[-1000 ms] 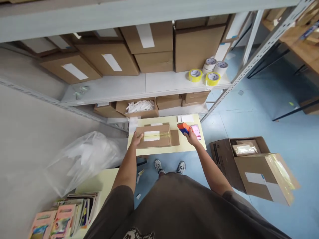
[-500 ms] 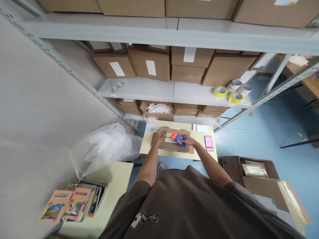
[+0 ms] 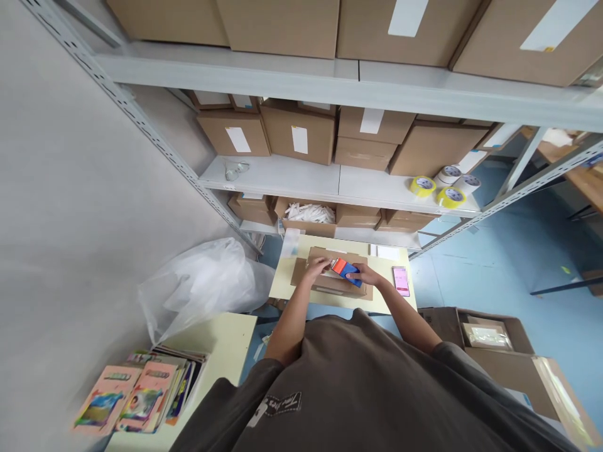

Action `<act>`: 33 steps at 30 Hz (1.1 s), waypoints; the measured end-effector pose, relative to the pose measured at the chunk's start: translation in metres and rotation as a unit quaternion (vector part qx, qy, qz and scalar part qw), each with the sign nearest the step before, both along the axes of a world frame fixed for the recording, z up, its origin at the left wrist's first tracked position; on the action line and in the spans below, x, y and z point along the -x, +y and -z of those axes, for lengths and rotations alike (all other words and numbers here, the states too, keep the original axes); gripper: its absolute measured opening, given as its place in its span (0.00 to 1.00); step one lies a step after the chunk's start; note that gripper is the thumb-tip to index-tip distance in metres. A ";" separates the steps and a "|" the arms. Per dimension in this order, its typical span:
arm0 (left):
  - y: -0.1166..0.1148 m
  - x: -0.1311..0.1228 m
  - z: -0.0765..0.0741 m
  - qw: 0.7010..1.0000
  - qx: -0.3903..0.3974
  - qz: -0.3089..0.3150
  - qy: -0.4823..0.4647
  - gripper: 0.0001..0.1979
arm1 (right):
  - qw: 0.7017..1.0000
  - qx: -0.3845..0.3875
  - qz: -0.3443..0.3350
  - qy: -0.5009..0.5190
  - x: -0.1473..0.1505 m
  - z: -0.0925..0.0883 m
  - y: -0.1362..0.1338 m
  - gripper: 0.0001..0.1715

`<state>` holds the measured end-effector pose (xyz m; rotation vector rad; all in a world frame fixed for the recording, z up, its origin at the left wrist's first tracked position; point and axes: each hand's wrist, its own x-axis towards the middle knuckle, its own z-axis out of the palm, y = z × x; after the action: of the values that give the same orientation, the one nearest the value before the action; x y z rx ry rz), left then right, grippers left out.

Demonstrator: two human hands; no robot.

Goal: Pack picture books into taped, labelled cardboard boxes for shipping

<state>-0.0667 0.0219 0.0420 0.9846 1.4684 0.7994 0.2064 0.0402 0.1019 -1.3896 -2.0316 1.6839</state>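
Note:
In the head view my right hand (image 3: 366, 274) is closed round the blue end of a flat blue and orange-red object (image 3: 346, 271), too small to name by kind. My left hand (image 3: 319, 266) has its fingers curled at the object's orange end; what they pinch, if anything, is hidden. Both hands are over a brown cardboard box (image 3: 325, 284) lying flat on a pale yellow table (image 3: 284, 279). A pale label on the box is partly covered by the hands.
A phone with a pink screen (image 3: 401, 280) lies at the table's right. Behind stands a grey shelf rack (image 3: 282, 177) with cardboard boxes and tape rolls (image 3: 423, 185). A plastic bag (image 3: 211, 276) is at left, near stacked magazines (image 3: 146, 395). Open cartons (image 3: 490, 333) stand at right.
My left hand has moved right, from the box's left side to the orange end of the object. My right hand keeps its hold. The camera view has shifted slightly.

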 end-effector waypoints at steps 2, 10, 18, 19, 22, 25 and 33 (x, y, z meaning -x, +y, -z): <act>0.002 0.002 -0.001 1.000 -0.009 -0.009 -0.025 0.28 | 1.000 -0.002 0.001 -0.005 0.001 -0.001 -0.001 0.37; 0.002 0.014 -0.004 0.991 -0.065 -0.102 0.053 0.20 | 0.997 -0.065 -0.013 -0.050 0.007 -0.014 0.011 0.35; -0.004 0.078 0.000 0.971 -0.066 -0.213 0.088 0.18 | 0.996 -0.030 -0.029 -0.076 -0.021 -0.017 0.017 0.36; -0.006 0.081 0.002 0.970 -0.063 -0.222 0.082 0.18 | 0.996 -0.033 -0.030 -0.082 -0.019 -0.017 0.019 0.36; -0.012 0.084 0.011 0.964 -0.040 -0.252 0.073 0.17 | 0.992 -0.050 -0.046 -0.110 -0.008 -0.015 0.025 0.35; -0.014 0.086 0.020 0.961 -0.011 -0.268 0.059 0.15 | 0.986 -0.068 -0.059 -0.139 0.003 -0.013 0.029 0.35; -0.002 0.093 0.036 0.973 0.036 -0.227 0.029 0.17 | 0.980 -0.078 -0.038 -0.177 0.015 -0.008 0.024 0.31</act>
<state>-0.1600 0.0201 0.0059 0.6257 1.7921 1.0396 0.1909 0.0642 0.1101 -1.6729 -2.3714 1.3417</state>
